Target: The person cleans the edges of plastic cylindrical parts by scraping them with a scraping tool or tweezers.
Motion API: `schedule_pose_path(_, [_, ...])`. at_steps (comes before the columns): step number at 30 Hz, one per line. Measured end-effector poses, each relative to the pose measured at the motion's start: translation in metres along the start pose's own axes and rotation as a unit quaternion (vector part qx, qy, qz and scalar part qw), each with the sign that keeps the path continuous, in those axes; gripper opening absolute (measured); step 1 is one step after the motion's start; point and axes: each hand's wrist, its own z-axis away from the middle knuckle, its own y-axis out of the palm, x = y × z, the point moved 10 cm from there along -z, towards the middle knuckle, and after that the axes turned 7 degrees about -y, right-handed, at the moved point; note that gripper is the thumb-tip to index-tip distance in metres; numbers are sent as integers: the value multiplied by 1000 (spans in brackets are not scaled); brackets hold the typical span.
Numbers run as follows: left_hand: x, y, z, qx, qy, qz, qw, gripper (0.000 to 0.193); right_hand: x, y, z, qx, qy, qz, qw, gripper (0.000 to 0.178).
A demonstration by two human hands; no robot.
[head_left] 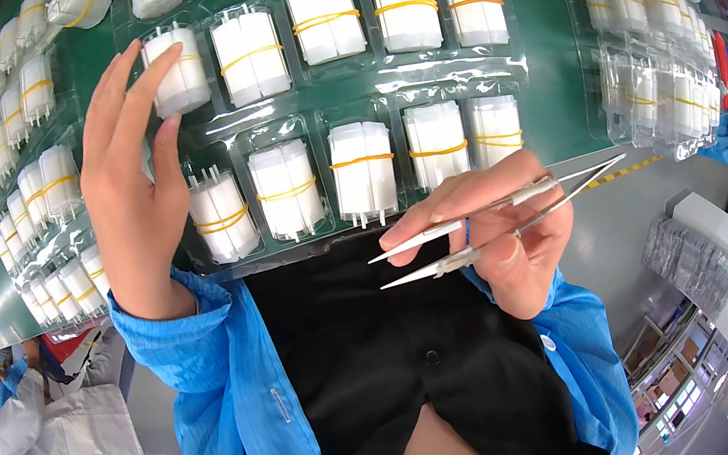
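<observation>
My left hand point(125, 174) reaches over the left end of the tray's upper row, its fingers stretched and spread. Its index fingertip overlaps a white bundle of cylinders point(180, 81) bound by a yellow rubber band, and the thumb tip is just below that bundle. I cannot tell whether the hand presses on it. Between the thumb and fingers of my right hand point(525, 236) is a pair of metal tweezers point(515, 228), points spread apart and directed left. The tweezers are in front of the near edge of the clear plastic tray point(299, 105), which holds two full rows of similar banded bundles.
More trays of banded bundles stand at the left point(39, 196) and right point(633, 8) on the green tabletop point(551, 96). A person in a white coat point(77, 449) is at the lower left. Beyond the table's right side is a white surface bearing a grey stack point(689, 263).
</observation>
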Motion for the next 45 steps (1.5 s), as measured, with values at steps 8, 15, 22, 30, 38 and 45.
schedule_pose_path(8, [8, -27, 1, -56, -51, 31, 997, 33, 4, -9, 2, -15, -1, 3, 1000, 24])
schedule_pose_path(15, [-6, -3, -3, 30, 8, 19, 999, 42, 1, -13, 3, -79, 33, -22, 996, 22])
schedule_pose_path(22, [-3, -5, -2, 45, 29, 6, 999, 52, 1, -1, 0, 0, 61, -6, 998, 21])
schedule_pose_path(30, [-11, -27, 4, -63, 24, 74, 995, 52, 6, 1, 4, -26, 48, -28, 998, 21])
schedule_pose_path(38, [-19, -10, 49, -22, -111, 489, 865, 82, 13, -1, 13, -35, -3, -6, 999, 20])
schedule_pose_path(45, [-56, 48, 82, 199, -274, 747, 573, 80, 43, 20, 2, 10, -106, -58, 993, 46])
